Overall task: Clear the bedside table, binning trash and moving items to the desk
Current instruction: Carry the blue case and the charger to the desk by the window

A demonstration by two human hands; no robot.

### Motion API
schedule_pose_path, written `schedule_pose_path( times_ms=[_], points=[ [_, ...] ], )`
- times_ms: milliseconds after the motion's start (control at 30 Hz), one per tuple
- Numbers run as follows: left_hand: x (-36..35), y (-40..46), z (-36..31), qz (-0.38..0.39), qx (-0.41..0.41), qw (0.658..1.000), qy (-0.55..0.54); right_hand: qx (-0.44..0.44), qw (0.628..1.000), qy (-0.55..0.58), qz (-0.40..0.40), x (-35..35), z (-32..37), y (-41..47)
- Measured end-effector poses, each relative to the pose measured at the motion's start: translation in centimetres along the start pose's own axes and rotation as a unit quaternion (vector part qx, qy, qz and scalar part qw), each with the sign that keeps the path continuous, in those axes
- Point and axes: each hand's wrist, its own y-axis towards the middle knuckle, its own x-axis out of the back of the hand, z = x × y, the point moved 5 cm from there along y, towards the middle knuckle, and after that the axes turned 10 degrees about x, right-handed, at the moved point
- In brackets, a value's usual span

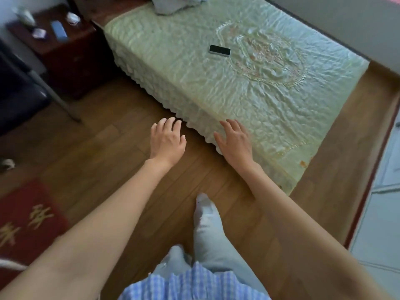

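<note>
A single wide-angle head-worn camera looks forward and steeply down from standing height. Both forearms extend from the bottom edge toward frame centre, over the wooden floor (121, 152). The bed (249, 87) fills the upper right; the bedside table (71, 50) lies far off at the upper left corner. Frame edges bend visibly.

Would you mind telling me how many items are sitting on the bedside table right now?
4: a bottle at the back left, a blue case in the middle, a wrapper beside it, and crumpled paper at the right.
</note>
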Motion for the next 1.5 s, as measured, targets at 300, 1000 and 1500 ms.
schedule_pose_path(
  times_ms=[300, 1000, 1500],
  points=[
    [0.2, 13.4, 3.5, -0.028, 0.096, 0.995, 0.017, 0.083, 0.996, 0.020, 0.039, -3.0, -0.2, 17.6],
    [5.0, 36.4, 22.5, -0.094, 0.255, 0.962, 0.019, 0.271, 0.957, 0.009, 0.101, -13.4, 15.4, 48.8],
    [6.0, 51.4, 36.9, -0.059, 0.315, 0.947, 0.027, 0.322, 0.937, 0.000, 0.138, -22.4, 25.1, 68.2]
  ],
)
